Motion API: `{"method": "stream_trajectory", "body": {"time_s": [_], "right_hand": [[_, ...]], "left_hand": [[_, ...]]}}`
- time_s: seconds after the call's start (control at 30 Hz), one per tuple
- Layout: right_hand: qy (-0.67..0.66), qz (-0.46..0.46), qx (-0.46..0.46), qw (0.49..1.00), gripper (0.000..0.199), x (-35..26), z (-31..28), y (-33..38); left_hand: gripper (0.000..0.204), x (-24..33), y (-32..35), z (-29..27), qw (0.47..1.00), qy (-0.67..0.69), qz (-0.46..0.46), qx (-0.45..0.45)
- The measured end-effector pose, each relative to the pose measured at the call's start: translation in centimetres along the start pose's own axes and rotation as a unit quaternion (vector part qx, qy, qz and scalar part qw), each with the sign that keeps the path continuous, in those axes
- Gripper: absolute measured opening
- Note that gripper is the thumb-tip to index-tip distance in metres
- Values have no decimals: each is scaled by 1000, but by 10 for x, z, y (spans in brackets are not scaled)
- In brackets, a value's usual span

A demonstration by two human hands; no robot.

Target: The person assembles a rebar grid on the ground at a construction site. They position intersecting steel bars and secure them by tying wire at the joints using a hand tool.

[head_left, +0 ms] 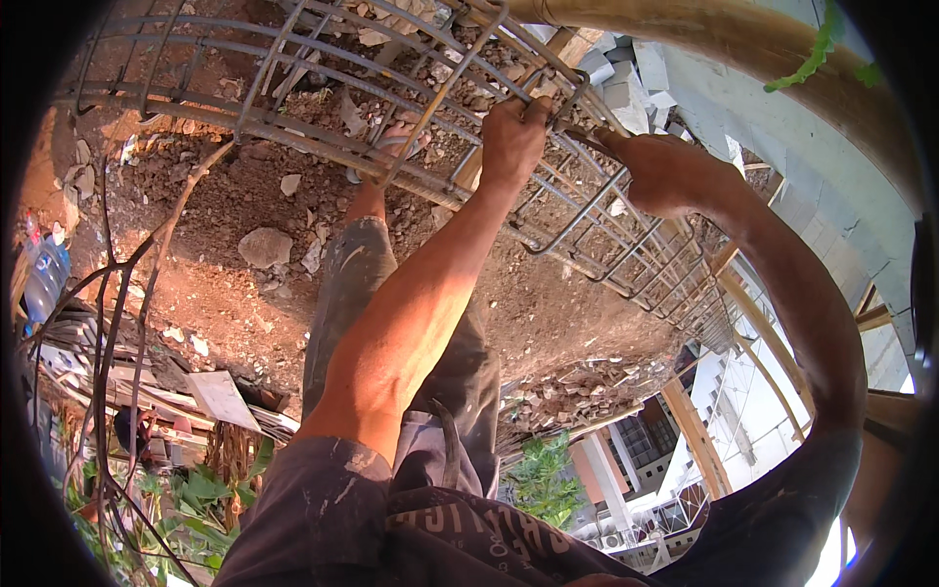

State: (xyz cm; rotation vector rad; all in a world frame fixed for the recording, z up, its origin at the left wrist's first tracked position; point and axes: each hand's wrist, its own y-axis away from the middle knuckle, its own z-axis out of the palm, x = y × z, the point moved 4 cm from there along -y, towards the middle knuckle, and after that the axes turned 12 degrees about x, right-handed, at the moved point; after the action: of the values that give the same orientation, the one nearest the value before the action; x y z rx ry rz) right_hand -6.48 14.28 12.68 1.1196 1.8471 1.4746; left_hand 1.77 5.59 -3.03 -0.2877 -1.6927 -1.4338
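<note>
A long rusty rebar cage [293,137] of straight bars and square stirrups runs from the upper left to the right in front of me. My left hand [514,137] is closed around a bar and stirrup at the cage's top edge. Close to its right, my right hand [665,174] is shut on a thin dark tool [590,135] whose tip points at the same joint. One loose stirrup [577,220] hangs open below the hands. My leg in stained grey trousers [362,284] stands under the cage.
Below lies reddish dirt with stones [264,247] and rubble. Grey concrete blocks [626,83] are stacked behind the cage, and a thick wooden pole [743,39] crosses above. Bent loose wires [117,313], a plastic bottle [44,279], boards and plants lie at left.
</note>
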Motion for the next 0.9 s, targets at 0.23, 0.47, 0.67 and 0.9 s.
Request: {"method": "stream_trajectory", "body": {"time_s": [0.23, 0.47, 0.67, 0.9], "right_hand": [[-66, -63, 85, 992, 67, 11, 17, 3], [-711, 30, -180, 679, 58, 29, 56, 4], [-233, -11, 24, 972, 66, 37, 32, 12], [271, -53, 384, 881, 58, 29, 17, 49]], "left_hand": [[33, 0, -1, -2, 1000, -5, -5, 5], [38, 10, 7, 0, 991, 89, -96, 24], [34, 6, 11, 3, 981, 130, -141, 29], [37, 11, 8, 0, 989, 98, -105, 29]]}}
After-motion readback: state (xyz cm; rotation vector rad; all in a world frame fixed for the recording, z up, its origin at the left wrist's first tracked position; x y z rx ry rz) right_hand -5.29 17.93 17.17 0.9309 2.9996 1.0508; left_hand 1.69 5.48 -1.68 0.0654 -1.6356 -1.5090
